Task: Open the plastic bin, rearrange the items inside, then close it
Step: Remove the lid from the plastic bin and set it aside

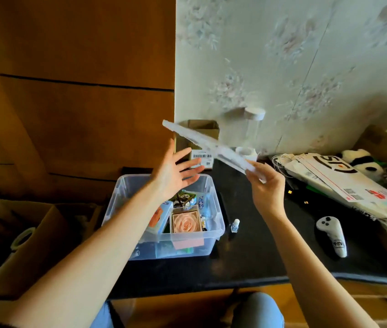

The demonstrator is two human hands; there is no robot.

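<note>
1. We see the clear plastic bin (pixel 207 235) standing open on the dark table (pixel 258 261), near its left end and close to the front edge.
2. Inside the bin lie a box with a pink rose (pixel 185 223) on top, an orange-and-white carton (pixel 158 216) left of it, and some blue-and-white packets (pixel 202 202) behind; the rest is too jumbled for us to tell.
3. The bin's clear lid (pixel 202 144) is off and up in the air, tilted, its high end to the left, above and behind the bin.
4. Our right hand (pixel 267 185) pinches the lid's lower right end between thumb and curled fingers.
5. Our left hand (pixel 175 172) hangs above the bin's back rim with fingers spread and straight, holding nothing, just short of the lid.
6. Just right of the bin a small clear bottle (pixel 235 225) with a white cap lies on the table.
7. Farther right rests a white game controller (pixel 332 235), and behind it a pile of white paper bags (pixel 344 183) with a panda toy (pixel 365 162) at the back.
8. Behind the bin stand a cardboard box (pixel 203 143) with a barcode label and a tall clear jar (pixel 254 129) against the flowered wall.
9. On the floor to the left sits an open cardboard carton (pixel 29 223) with a roll of tape (pixel 23 236) on it.
</note>
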